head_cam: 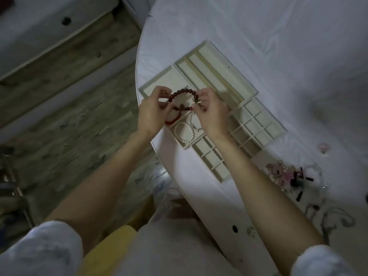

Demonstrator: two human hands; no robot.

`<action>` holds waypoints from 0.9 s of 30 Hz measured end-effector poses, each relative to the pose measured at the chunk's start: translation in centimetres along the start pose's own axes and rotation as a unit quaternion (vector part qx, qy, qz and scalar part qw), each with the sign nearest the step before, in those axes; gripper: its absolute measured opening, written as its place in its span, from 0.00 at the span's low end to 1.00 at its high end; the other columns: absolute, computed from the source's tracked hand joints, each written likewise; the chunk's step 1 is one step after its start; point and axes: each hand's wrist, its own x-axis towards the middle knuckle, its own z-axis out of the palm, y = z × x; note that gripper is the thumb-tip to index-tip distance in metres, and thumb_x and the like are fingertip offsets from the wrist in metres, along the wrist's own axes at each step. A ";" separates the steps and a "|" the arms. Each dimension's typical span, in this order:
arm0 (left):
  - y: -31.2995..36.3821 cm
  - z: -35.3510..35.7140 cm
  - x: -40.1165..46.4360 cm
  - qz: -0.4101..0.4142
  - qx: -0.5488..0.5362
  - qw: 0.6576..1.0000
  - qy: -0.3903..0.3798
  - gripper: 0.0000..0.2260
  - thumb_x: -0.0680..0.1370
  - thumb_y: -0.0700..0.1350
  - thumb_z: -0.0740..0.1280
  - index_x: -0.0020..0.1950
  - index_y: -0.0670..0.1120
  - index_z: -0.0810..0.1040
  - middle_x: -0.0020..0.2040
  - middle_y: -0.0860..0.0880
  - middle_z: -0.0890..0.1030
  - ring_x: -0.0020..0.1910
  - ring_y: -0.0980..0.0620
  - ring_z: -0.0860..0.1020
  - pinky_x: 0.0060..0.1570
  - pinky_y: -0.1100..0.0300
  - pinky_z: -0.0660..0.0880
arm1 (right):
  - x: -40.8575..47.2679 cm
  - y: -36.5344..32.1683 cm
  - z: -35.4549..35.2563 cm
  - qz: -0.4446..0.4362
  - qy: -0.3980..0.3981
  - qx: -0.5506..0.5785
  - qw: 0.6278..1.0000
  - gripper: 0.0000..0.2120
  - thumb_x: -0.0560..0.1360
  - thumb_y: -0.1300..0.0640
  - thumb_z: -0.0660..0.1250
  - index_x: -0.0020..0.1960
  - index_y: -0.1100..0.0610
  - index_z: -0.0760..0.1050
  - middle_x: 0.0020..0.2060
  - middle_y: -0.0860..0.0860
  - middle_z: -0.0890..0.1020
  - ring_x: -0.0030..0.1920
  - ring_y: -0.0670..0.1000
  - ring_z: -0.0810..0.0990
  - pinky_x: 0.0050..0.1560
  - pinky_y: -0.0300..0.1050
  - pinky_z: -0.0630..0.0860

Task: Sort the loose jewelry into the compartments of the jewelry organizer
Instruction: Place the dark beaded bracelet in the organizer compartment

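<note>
A dark red beaded bracelet (182, 92) is stretched into a ring between my left hand (152, 112) and my right hand (212, 111), each pinching one side. I hold it just above the left part of the cream jewelry organizer (223, 76). Under my hands, a white pearl bracelet (184, 132) lies in a square compartment. A red bracelet (172, 120) shows partly in the compartment to its left, and a thin silver chain (194, 124) lies to its right. Long slots sit at the organizer's far end and small square cells (256, 128) at its right.
The organizer rests on a round white table (278, 36) whose curved edge runs close to the organizer's left side. A pile of loose jewelry (288, 176), pink, dark and silvery, lies at the near right. Wooden floor lies beyond the edge on the left.
</note>
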 end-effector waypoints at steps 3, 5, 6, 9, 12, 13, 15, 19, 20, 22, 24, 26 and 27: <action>-1.2 1.3 2.1 0.026 0.037 0.999 0.017 0.09 0.74 0.40 0.71 0.54 0.44 0.77 0.46 0.55 0.80 0.42 0.61 0.80 0.47 0.61 0.79 | 1.7 0.6 1.1 -0.031 0.029 -0.062 0.997 0.13 0.72 0.59 0.71 0.56 0.57 0.75 0.50 0.50 0.82 0.47 0.46 0.80 0.50 0.40 0.78; -1.5 1.9 2.7 0.045 0.055 0.997 0.020 0.09 0.74 0.39 0.71 0.53 0.44 0.79 0.45 0.53 0.82 0.43 0.57 0.81 0.48 0.57 0.79 | 2.2 1.0 1.5 -0.051 0.045 -0.086 0.994 0.14 0.71 0.60 0.72 0.56 0.57 0.76 0.49 0.49 0.82 0.47 0.47 0.80 0.52 0.46 0.78; -1.7 2.2 3.1 0.049 0.059 0.997 0.020 0.08 0.74 0.39 0.71 0.53 0.43 0.79 0.46 0.51 0.83 0.44 0.55 0.81 0.47 0.55 0.79 | 2.5 1.1 1.7 -0.059 0.050 -0.098 0.992 0.14 0.71 0.60 0.73 0.55 0.57 0.76 0.48 0.50 0.82 0.48 0.48 0.80 0.53 0.46 0.77; -2.2 2.7 3.8 0.063 0.081 0.995 0.004 0.09 0.75 0.41 0.70 0.54 0.43 0.79 0.47 0.48 0.84 0.44 0.51 0.82 0.47 0.53 0.79 | 3.0 1.4 2.0 -0.076 0.057 -0.161 0.982 0.15 0.70 0.60 0.73 0.56 0.57 0.76 0.45 0.50 0.82 0.50 0.51 0.78 0.50 0.39 0.67; -2.4 2.7 4.2 0.106 0.131 0.986 -0.015 0.10 0.75 0.43 0.70 0.55 0.42 0.79 0.49 0.46 0.83 0.45 0.47 0.81 0.47 0.51 0.78 | 3.2 1.5 2.3 -0.098 0.048 -0.206 0.972 0.14 0.70 0.58 0.74 0.53 0.57 0.76 0.41 0.51 0.83 0.47 0.52 0.78 0.50 0.45 0.72; -2.4 2.7 4.2 0.118 0.150 0.981 -0.015 0.11 0.74 0.42 0.71 0.55 0.42 0.79 0.50 0.45 0.82 0.45 0.46 0.81 0.46 0.52 0.78 | 3.2 1.5 2.4 -0.097 0.034 -0.216 0.971 0.14 0.70 0.57 0.73 0.53 0.57 0.77 0.40 0.52 0.83 0.47 0.53 0.78 0.51 0.47 0.74; -2.6 2.5 4.2 0.146 0.179 0.973 -0.008 0.12 0.73 0.42 0.71 0.54 0.40 0.79 0.51 0.43 0.80 0.44 0.44 0.80 0.42 0.52 0.77 | 3.3 1.6 2.3 -0.087 0.003 -0.242 0.966 0.13 0.72 0.53 0.71 0.54 0.57 0.78 0.40 0.52 0.83 0.47 0.53 0.77 0.48 0.46 0.74; -3.2 2.0 3.7 0.197 0.219 0.956 0.003 0.10 0.77 0.45 0.64 0.51 0.42 0.81 0.48 0.45 0.81 0.43 0.43 0.78 0.35 0.54 0.75 | 3.1 1.6 2.0 -0.131 0.012 -0.324 0.937 0.11 0.72 0.55 0.70 0.51 0.60 0.79 0.42 0.55 0.81 0.47 0.55 0.76 0.44 0.47 0.73; -3.3 2.0 3.5 0.220 0.243 0.945 -0.004 0.11 0.77 0.46 0.61 0.51 0.44 0.81 0.48 0.46 0.82 0.43 0.43 0.77 0.35 0.55 0.73 | 3.1 1.7 1.9 -0.144 0.025 -0.330 0.933 0.10 0.71 0.56 0.71 0.50 0.60 0.79 0.43 0.56 0.80 0.46 0.55 0.76 0.43 0.46 0.73; -3.5 2.1 3.2 0.274 0.278 0.920 -0.037 0.15 0.76 0.46 0.58 0.53 0.47 0.82 0.48 0.48 0.82 0.43 0.43 0.76 0.38 0.55 0.73 | 3.1 1.8 1.7 -0.159 0.029 -0.321 0.933 0.09 0.70 0.59 0.71 0.49 0.59 0.80 0.44 0.56 0.78 0.47 0.55 0.74 0.43 0.41 0.70; -3.5 2.5 2.9 0.284 0.294 0.910 -0.075 0.17 0.77 0.49 0.56 0.56 0.48 0.82 0.50 0.49 0.82 0.46 0.43 0.75 0.41 0.52 0.71 | 3.3 2.1 1.6 -0.170 0.010 -0.314 0.934 0.06 0.70 0.60 0.71 0.46 0.58 0.82 0.44 0.55 0.77 0.46 0.55 0.73 0.43 0.40 0.69; -3.6 2.8 2.9 0.272 0.307 0.907 -0.097 0.18 0.78 0.52 0.55 0.58 0.48 0.80 0.53 0.50 0.81 0.49 0.44 0.74 0.45 0.52 0.67 | 3.4 2.4 1.6 -0.175 -0.011 -0.325 0.929 0.05 0.71 0.59 0.69 0.44 0.59 0.82 0.43 0.55 0.77 0.47 0.56 0.73 0.46 0.45 0.72; -3.6 2.9 2.8 0.268 0.315 0.905 -0.102 0.18 0.79 0.52 0.54 0.58 0.48 0.80 0.53 0.50 0.80 0.50 0.45 0.73 0.46 0.53 0.65 | 3.3 2.5 1.6 -0.176 -0.022 -0.334 0.926 0.06 0.72 0.59 0.68 0.44 0.60 0.83 0.43 0.55 0.78 0.47 0.56 0.73 0.47 0.48 0.73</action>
